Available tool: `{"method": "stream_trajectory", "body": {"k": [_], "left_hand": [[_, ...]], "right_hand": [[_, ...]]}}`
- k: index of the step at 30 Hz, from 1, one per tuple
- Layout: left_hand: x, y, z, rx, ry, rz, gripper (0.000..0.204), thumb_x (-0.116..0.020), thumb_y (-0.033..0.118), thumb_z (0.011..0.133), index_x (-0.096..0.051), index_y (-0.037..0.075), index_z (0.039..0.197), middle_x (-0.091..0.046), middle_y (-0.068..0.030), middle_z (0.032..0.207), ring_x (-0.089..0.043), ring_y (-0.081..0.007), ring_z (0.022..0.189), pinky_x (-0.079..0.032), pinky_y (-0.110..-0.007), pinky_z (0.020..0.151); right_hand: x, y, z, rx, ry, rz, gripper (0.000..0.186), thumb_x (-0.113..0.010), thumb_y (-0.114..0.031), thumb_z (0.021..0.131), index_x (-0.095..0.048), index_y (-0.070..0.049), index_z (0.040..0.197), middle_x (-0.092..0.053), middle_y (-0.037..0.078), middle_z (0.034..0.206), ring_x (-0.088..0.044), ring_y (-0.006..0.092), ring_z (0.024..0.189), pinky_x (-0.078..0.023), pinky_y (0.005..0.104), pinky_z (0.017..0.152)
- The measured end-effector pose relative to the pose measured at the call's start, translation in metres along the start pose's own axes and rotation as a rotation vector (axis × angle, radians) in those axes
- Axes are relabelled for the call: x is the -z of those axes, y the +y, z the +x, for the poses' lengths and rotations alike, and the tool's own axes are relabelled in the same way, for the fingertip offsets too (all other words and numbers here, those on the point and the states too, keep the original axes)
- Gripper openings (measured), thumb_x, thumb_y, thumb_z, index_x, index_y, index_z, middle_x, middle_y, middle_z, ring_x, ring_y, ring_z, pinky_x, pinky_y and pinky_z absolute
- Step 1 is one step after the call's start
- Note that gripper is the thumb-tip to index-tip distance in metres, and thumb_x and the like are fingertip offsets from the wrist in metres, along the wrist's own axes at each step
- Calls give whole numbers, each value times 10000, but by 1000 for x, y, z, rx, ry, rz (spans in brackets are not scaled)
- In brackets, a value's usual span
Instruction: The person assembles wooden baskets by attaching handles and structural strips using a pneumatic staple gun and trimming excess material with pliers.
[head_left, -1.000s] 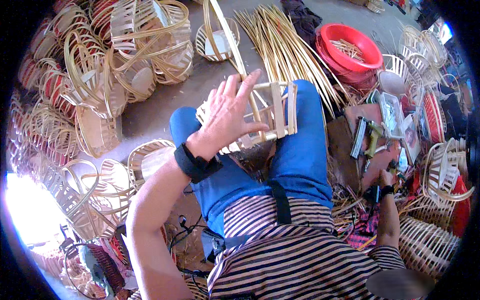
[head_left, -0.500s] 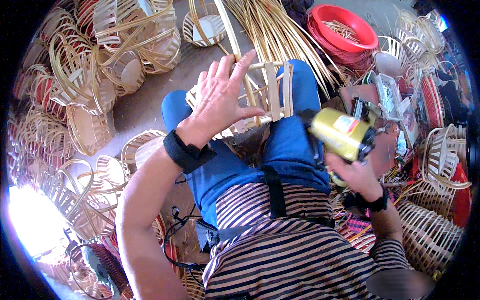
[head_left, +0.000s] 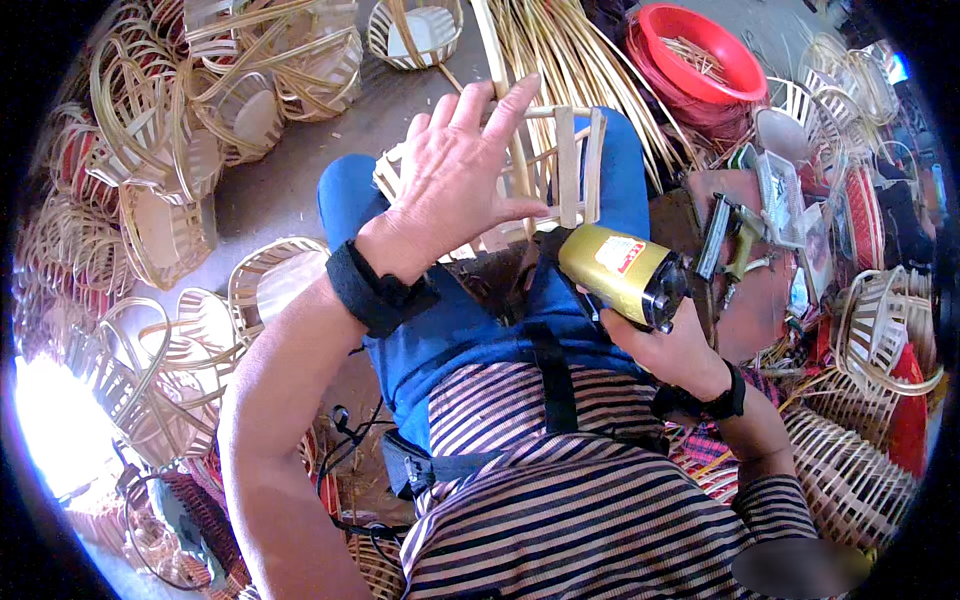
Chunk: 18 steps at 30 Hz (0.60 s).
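A pale wooden-slat basket (head_left: 567, 165) rests across my knees, its far side partly hidden by my hand. My left hand (head_left: 450, 170) lies over it, fingers spread along the top and thumb stretched toward the slats, holding it together with a light upright handle strip (head_left: 490, 45). My right hand (head_left: 665, 345) is wrapped round the grip of a nail gun (head_left: 618, 268) with a gold cylindrical body. The gun's front end is close to the basket's near right side; whether they touch is hidden.
Finished slat baskets (head_left: 150, 130) pile up on the left. Long thin strips (head_left: 590, 75) fan out beyond my knees. A red basin (head_left: 740, 60) with short sticks stands far right. Another dark tool (head_left: 714, 238) and a white plastic basket (head_left: 780, 195) lie on a reddish board (head_left: 755, 315).
My right hand has brought the nail gun leftward from beside my right thigh to near the basket. My left hand and the basket appear slightly further right and up.
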<state>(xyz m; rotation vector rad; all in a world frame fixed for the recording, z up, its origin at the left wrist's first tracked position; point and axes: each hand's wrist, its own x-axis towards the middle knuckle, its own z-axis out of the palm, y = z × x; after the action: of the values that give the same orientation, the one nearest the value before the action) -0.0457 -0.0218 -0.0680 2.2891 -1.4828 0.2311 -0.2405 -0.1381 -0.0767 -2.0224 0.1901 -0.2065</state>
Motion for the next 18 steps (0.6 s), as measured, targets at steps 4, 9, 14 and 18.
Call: {"method": "stream_trajectory", "body": {"k": [4,9,14,18], "left_hand": [[2,1,1,17,-18,-5,958,-721,405,463,-239,185,1262,-394,-152,1069,-412,-315,971,-343,-403,806],[-2,-6,2,25,-32,-3,989,-721,398,442,-227,173,1269,-412,-125,1049,-420,-296,952,-342,-390,800],[4,-15,2,-37,11,-15,1055,-720,417,461,-154,77,1284,-462,-141,986,-447,-294,912,-351,-371,790],[8,-14,-1,257,32,-134,1035,-693,466,520,-144,-26,1246,-549,-161,782,-531,-294,741,-407,-356,692]], "right_hand": [[0,-1,1,-7,-22,4,211,-551,-66,653,-552,-13,857,-576,127,789,-559,275,737,-437,342,674],[-4,3,5,170,-125,-304,170,-512,-19,708,-560,-18,870,-599,62,803,-565,183,793,-424,283,721],[-5,18,-4,69,64,-42,215,-571,-52,675,-553,-6,884,-594,97,829,-575,204,771,-434,294,709],[8,15,-6,-167,171,245,266,-579,-37,677,-538,17,934,-591,94,870,-572,159,775,-436,271,700]]}}
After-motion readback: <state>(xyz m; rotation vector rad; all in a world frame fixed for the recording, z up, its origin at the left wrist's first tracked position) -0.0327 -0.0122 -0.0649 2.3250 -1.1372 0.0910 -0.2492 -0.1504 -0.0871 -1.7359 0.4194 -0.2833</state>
